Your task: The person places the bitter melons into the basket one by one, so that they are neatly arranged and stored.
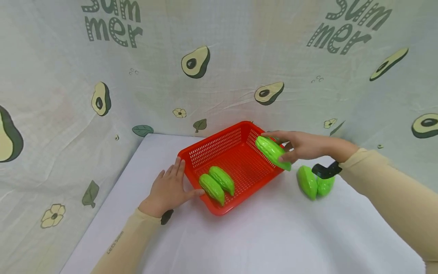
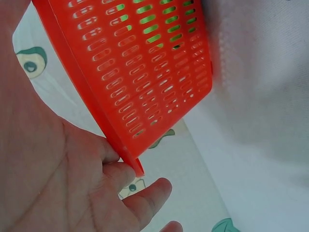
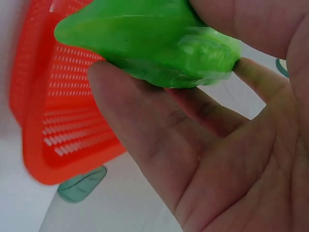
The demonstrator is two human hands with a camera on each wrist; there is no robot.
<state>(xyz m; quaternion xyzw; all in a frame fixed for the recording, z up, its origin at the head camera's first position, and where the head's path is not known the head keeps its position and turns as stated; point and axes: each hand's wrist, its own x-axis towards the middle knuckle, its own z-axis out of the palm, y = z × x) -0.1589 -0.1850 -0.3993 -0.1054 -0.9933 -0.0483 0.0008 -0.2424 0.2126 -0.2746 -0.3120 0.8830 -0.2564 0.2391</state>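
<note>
In the head view my right hand (image 1: 297,147) grips a bright green bitter melon (image 1: 272,150) over the right end of a red plastic basket (image 1: 205,146). The right wrist view has this bitter melon (image 3: 140,41) between thumb and fingers, its pointed end toward the basket. My left hand (image 1: 168,189) lies at the basket's left end, fingers extended and touching the rim; in the left wrist view two fingertips meet the basket edge (image 2: 133,162). Inside, at the near left, two bitter melons, one nearer the wall (image 1: 211,189) and one beside it (image 1: 221,179), rest side by side.
Two more green bitter melons, a left one (image 1: 307,182) and a right one (image 1: 325,185), lie on the white tabletop (image 1: 260,239) right of the basket, below my right wrist. A cloth printed with avocados (image 1: 195,62) rises behind and at both sides.
</note>
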